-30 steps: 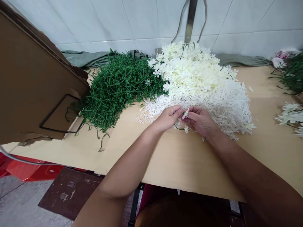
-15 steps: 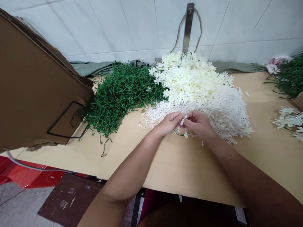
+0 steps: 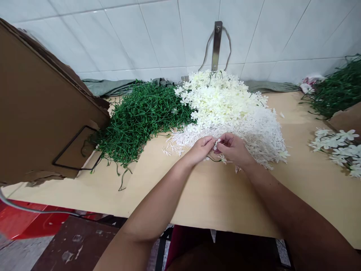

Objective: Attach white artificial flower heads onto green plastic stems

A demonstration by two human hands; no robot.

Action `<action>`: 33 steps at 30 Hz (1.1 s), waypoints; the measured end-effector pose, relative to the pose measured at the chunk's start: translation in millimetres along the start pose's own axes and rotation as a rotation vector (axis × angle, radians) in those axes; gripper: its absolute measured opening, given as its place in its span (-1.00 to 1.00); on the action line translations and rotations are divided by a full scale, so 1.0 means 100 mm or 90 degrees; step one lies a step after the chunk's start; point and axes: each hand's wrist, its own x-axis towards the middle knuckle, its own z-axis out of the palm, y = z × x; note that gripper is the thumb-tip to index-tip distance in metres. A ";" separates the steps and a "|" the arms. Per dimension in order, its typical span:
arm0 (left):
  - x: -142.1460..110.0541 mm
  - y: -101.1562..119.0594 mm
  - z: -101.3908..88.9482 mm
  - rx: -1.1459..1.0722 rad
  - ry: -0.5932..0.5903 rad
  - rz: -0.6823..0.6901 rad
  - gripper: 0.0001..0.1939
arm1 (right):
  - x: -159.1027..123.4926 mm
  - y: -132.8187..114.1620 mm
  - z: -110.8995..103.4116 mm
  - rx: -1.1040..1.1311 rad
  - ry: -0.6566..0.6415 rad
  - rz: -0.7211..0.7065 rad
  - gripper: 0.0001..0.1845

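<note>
My left hand pinches a green-stemmed artificial flower sprig, whose stem and small white blooms hang below the fingers. Against it, my right hand is closed on a small white flower at the fingertips. Both hands meet just in front of a heap of thin white plastic pieces. Behind that lies a pile of cream-white artificial blossoms. To their left spreads a mound of green plastic stems. The fingers partly hide how flower and stem join.
A large cardboard box stands at the left, with a bent black wire frame by it. At the right are white flower sprigs and more green stems. A metal strip leans on the tiled wall.
The view has shifted a little, bringing more of the right-hand flower sprigs into sight. Both hands stay together at the same flower, with only slight finger movement.
</note>
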 end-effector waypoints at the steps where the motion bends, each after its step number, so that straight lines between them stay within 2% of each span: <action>1: -0.01 0.01 -0.02 0.021 -0.007 0.021 -0.56 | -0.02 -0.04 -0.01 -0.017 0.000 -0.016 -0.79; 4: -0.03 0.04 -0.08 0.111 -0.003 0.089 -0.55 | -0.11 -0.21 -0.10 -0.085 0.009 -0.087 -0.82; 7: -0.03 0.04 -0.14 0.161 0.037 0.098 -0.55 | -0.25 -0.43 -0.34 -0.180 0.063 -0.189 -0.86; 8: -0.02 0.03 -0.14 0.172 0.042 0.092 -0.56 | -0.30 -0.50 -0.47 -0.228 0.110 -0.226 -0.87; 10: -0.02 0.03 -0.14 0.206 0.031 0.075 -0.58 | -0.43 -0.62 -0.82 -0.336 0.263 -0.281 -0.89; 12: -0.03 0.03 -0.11 0.249 0.006 0.066 -0.60 | -0.57 -0.70 -1.24 -0.452 0.461 -0.296 -0.89; 14: -0.05 0.04 -0.07 0.293 -0.021 0.073 -0.61 | -0.70 -0.74 -1.64 -0.563 0.594 -0.264 -0.78; 16: -0.07 0.05 -0.04 0.347 -0.043 0.092 -0.63 | -0.82 -0.75 -1.92 -0.728 0.652 -0.190 -0.65; 18: -0.08 0.07 -0.02 0.417 -0.057 0.105 -0.63 | -0.89 -0.71 -2.02 -0.809 0.648 -0.197 -0.58; 19: -0.08 0.08 -0.02 0.447 -0.059 0.108 -0.63 | -0.90 -0.67 -2.00 -0.806 0.679 -0.212 -0.61; 23: -0.09 0.09 -0.03 0.514 -0.042 0.109 -0.63 | -0.76 -0.44 -1.61 -0.736 0.406 -0.239 -0.78; 25: -0.09 0.08 -0.05 0.533 -0.027 0.104 -0.64 | -0.62 -0.31 -1.37 -0.781 0.284 -0.280 -0.78; 27: -0.09 0.06 -0.08 0.544 -0.018 0.100 -0.65 | -0.48 -0.22 -1.16 -0.826 0.204 -0.310 -0.74; 29: -0.07 0.04 -0.11 0.549 -0.003 0.101 -0.66 | -0.36 -0.20 -0.99 -0.875 0.176 -0.318 -0.70; 33: -0.06 0.03 -0.14 0.570 0.030 0.118 -0.68 | -0.14 -0.28 -0.77 -0.970 0.195 -0.306 -0.69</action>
